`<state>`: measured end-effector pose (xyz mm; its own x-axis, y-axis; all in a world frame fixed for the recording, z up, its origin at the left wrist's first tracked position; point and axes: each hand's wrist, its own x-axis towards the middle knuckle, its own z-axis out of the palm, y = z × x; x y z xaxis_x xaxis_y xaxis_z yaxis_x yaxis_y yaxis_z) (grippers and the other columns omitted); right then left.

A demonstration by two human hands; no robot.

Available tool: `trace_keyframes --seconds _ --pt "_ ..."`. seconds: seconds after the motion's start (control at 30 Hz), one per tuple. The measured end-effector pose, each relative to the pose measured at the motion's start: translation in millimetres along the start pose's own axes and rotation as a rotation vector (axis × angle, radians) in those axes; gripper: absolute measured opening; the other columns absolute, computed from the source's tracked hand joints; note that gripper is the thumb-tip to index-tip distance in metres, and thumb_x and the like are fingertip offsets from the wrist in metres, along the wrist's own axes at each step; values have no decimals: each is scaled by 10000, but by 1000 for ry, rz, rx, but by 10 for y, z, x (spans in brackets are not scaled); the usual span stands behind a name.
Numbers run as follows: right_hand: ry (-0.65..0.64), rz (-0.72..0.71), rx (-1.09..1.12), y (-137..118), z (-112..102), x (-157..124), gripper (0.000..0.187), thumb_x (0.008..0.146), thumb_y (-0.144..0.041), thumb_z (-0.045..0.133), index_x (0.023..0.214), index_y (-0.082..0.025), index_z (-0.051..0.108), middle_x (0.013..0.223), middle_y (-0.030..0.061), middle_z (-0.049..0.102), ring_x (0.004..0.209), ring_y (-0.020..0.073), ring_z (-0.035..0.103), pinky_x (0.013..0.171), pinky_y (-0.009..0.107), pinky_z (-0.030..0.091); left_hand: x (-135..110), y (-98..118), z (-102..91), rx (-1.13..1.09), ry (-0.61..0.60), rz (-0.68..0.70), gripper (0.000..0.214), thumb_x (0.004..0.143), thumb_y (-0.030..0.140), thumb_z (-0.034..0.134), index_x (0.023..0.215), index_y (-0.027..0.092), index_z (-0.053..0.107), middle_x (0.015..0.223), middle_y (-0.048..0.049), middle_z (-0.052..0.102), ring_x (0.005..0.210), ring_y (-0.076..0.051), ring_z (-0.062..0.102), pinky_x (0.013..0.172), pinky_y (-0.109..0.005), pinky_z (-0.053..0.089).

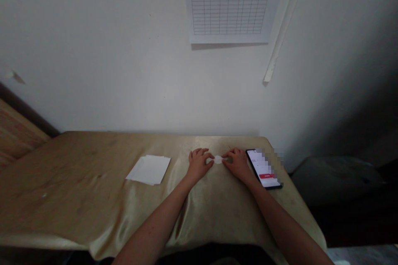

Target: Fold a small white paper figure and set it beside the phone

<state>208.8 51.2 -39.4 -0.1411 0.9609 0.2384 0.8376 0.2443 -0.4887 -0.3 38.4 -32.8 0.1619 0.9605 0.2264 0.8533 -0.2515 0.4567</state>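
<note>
My left hand [199, 163] and my right hand [236, 162] rest on a table covered by a shiny beige cloth [93, 182]. Between them lies a small white piece of paper [218, 159]. The fingertips of both hands pinch it from either side, with the fingers curled in. The piece is small and partly hidden by the fingers, so its exact shape is unclear.
A stack of white paper sheets [149, 169] lies to the left of my hands. A phone [263, 168] with a lit screen lies just right of my right hand, near the table's right edge. A printed grid chart [230, 2] hangs on the white wall behind.
</note>
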Motion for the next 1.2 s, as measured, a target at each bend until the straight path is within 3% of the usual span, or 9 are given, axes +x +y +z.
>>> trace_keyframes --seconds 0.23,0.43,0.67,0.87,1.1,1.2 --pt "65 -64 -86 -77 -38 -38 158 868 -388 692 909 -259 772 1031 86 624 1101 271 477 993 400 343 -19 86 -57 27 78 85 283 838 272 718 1110 349 731 1374 -27 577 1307 -277 411 1158 -545 221" --pt "64 -80 -117 -98 -35 -38 175 875 -384 676 877 -228 755 1024 103 636 1112 285 477 1008 425 345 -47 115 -72 72 24 66 240 882 318 677 1097 397 747 1384 -13 567 1318 -281 399 1169 -589 169" --pt "22 -217 50 -74 -48 -59 113 872 -310 673 810 -237 733 1098 64 672 1184 257 478 1066 421 358 -60 95 -65 145 -17 29 284 923 445 606 1185 430 713 1471 -12 511 1381 -315 338 1178 -637 105" --pt "-76 -322 162 -67 -36 -83 104 868 -255 650 896 -247 750 1244 41 678 1333 253 419 1132 476 320 -57 53 -19 161 -64 10 374 934 442 579 1304 469 623 1520 -19 469 1394 -338 335 1159 -679 117" --pt "-72 -294 189 -7 -61 -75 176 866 -212 644 992 -274 750 1230 4 705 1314 242 448 1142 480 308 -70 107 -78 179 -93 -30 450 895 540 600 1340 477 590 1546 -39 439 1407 -357 330 1159 -673 134" --pt "-68 -282 184 11 -55 -64 229 884 -199 607 1057 -269 740 1232 17 706 1319 244 451 1131 482 326 -67 111 -85 176 -113 -36 448 906 461 606 1351 498 568 1559 -23 421 1412 -347 328 1160 -676 128"
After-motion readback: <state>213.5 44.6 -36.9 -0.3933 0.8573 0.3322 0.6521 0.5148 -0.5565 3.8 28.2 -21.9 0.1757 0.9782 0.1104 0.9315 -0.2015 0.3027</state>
